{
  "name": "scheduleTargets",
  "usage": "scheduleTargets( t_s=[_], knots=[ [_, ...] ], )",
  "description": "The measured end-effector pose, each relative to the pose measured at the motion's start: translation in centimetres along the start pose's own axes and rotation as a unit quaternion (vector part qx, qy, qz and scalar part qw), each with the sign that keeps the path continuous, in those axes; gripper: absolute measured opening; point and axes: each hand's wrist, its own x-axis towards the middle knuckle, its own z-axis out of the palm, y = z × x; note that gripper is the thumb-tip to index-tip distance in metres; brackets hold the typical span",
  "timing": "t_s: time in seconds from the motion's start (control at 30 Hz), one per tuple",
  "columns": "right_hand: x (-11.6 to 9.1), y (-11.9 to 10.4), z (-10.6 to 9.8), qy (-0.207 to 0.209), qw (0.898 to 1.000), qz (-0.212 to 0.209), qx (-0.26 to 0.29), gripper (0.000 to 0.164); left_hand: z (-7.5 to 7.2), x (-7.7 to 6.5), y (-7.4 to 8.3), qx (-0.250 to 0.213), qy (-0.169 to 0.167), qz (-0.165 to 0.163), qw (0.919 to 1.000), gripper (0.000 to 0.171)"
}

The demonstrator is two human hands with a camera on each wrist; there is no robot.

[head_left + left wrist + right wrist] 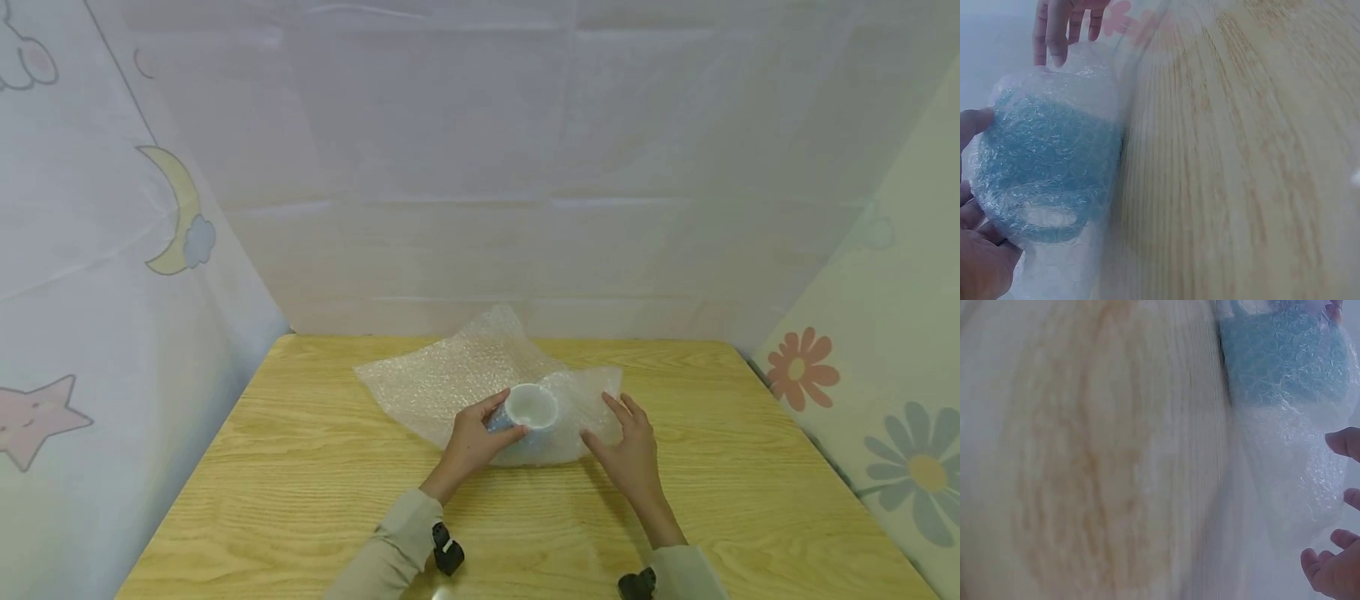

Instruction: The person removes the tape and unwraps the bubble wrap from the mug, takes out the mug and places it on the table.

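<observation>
A blue mug (531,406) with a white inside stands on a sheet of bubble wrap (465,367), part of which goes round its side. My left hand (474,433) grips the mug through the wrap, thumb at the near side and fingers behind. In the left wrist view the mug's handle (1054,235) shows through the clear layer. My right hand (630,446) is at the loose right end of the wrap, fingers spread and thumb apart from them. The right wrist view has those fingers (1335,575) beside the wrap, pinching nothing.
The wooden table (300,500) lies under everything, its far edge close to a pale cloth backdrop (480,167). Printed cloth walls stand at left and right. A wide flap of the wrap spreads back and to the left of the mug.
</observation>
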Motion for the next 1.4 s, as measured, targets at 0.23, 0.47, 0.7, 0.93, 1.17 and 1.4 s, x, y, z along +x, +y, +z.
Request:
scheduleTargets(
  t_s=[0.23, 0.47, 0.7, 0.93, 1.17, 1.4],
  knots=[
    [-0.2, 0.0, -0.1, 0.033, 0.998, -0.039, 0.022, 0.057, -0.5, 0.0, 0.7, 0.053, -0.022, 0.014, 0.9983, 0.067],
    [0.3, -0.3, 0.0, 0.069, 0.991, -0.107, 0.029, 0.051, -1.8, 0.4, 1.1, 0.083, -0.037, 0.038, 0.9952, 0.057],
    [1.2, -1.0, -0.2, 0.066, 0.987, -0.142, 0.030, 0.045, -3.3, 0.9, 1.7, 0.133, -0.031, 0.058, 0.9890, 0.042],
    [2.7, -1.5, 0.1, 0.038, 0.972, -0.233, 0.002, 0.043, -4.2, 1.4, 2.2, 0.199, -0.043, 0.124, 0.9712, 0.027],
    [4.6, -2.2, -0.4, -0.006, 0.945, -0.324, -0.042, 0.043, -4.4, 1.9, 2.5, 0.244, -0.099, 0.129, 0.9560, 0.028],
    [5.6, -3.4, -1.1, -0.082, 0.937, -0.315, -0.126, 0.043, -4.3, 2.6, 2.8, 0.269, -0.147, 0.107, 0.9459, 0.026]
  ],
)
